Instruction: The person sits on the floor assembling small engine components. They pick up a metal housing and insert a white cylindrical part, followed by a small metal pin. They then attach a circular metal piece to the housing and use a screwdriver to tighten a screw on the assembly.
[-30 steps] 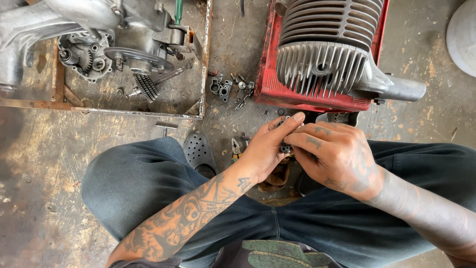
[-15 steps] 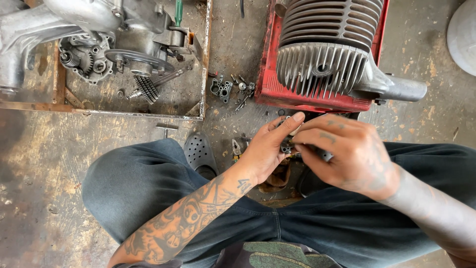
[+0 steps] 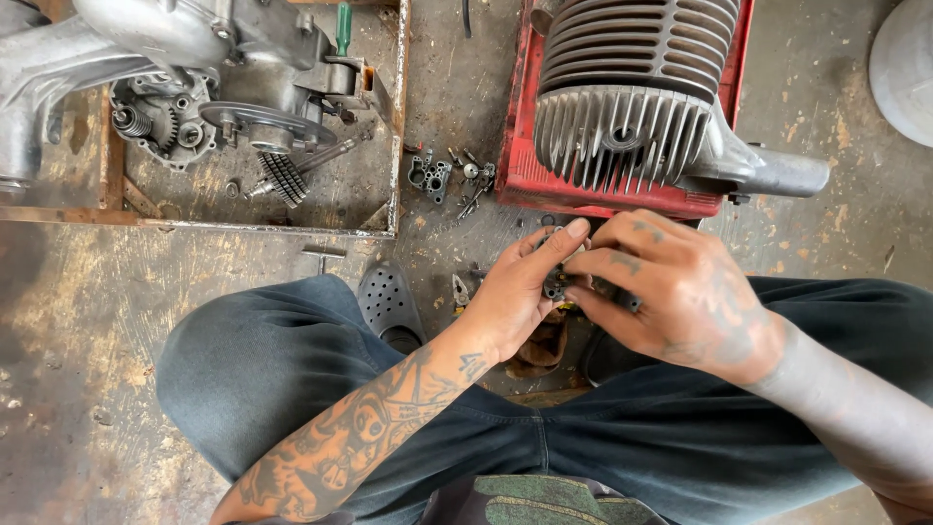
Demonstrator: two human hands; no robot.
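Head view: my left hand [image 3: 515, 301] and right hand [image 3: 680, 292] both pinch small dark metal part [image 3: 556, 285], part between fingertips above lap, left thumb side nearer; long axis hidden; finned cylinder [image 3: 622, 136] just beyond grip

Matt grey finned metal cylinder [image 3: 622, 117] on chipped red-painted tray [image 3: 525, 180]; rough, stained concrete floor [image 3: 117, 321].

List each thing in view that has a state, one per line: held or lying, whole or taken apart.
Small dark metal part: held between both hands' fingers.
Left hand: closed on the part.
Right hand: closed on the part.
Grey finned metal cylinder: lying on a red metal tray.
Grey engine casing: open, gears exposed.
Loose small metal fittings: scattered on the floor.
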